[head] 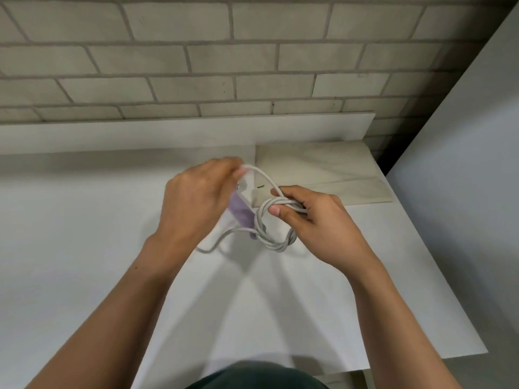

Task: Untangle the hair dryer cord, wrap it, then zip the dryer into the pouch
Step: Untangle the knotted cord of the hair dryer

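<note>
Mid-wrap, my right grip (317,220) clasps the coiled cord (261,220), left grip (196,200) pinching slack at ten o'clock; another loop seems next.

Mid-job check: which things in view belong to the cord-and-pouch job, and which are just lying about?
Job in hand:
cord, coiled in the right hand
left hand, pinching a loose strand
purple hair dryer, partly hidden
beige pouch, lying flat behind

Just there:
white table
brick wall
white panel at right
</note>
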